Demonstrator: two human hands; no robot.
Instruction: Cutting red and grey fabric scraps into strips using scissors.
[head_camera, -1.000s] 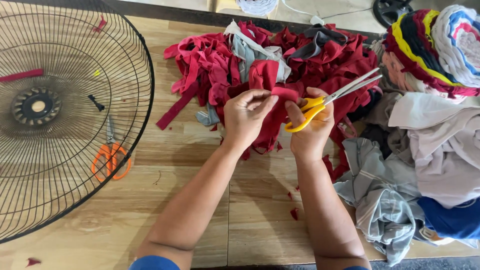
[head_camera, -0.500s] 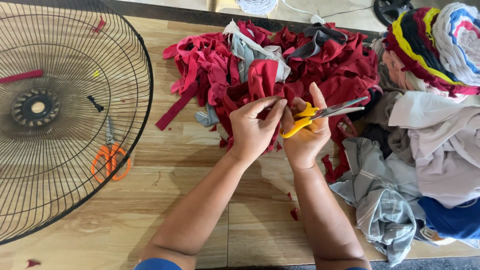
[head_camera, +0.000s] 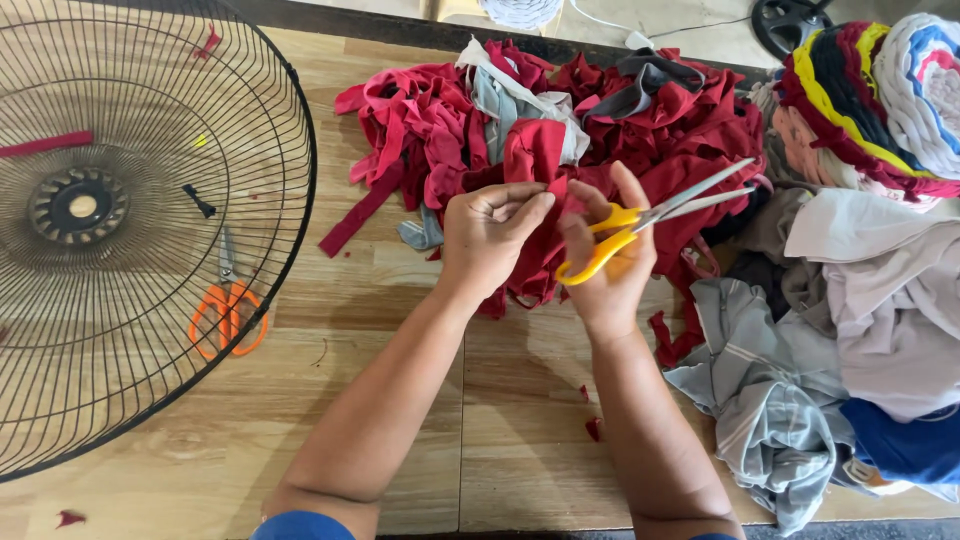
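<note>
2 hands meet over the red cloth strip (head_camera: 535, 165): our left hand (head_camera: 490, 235) pinches it taut, while our right hand (head_camera: 605, 265) grips yellow-handled scissors (head_camera: 640, 215), blades parted, beside the red scrap pile (head_camera: 690, 130), which sits within reach on the wooden table (head_camera: 400, 400).

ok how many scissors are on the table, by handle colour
yellow-handled scissors, in the right hand: 1
orange-handled scissors, lying under the fan guard: 1
total: 2
</note>
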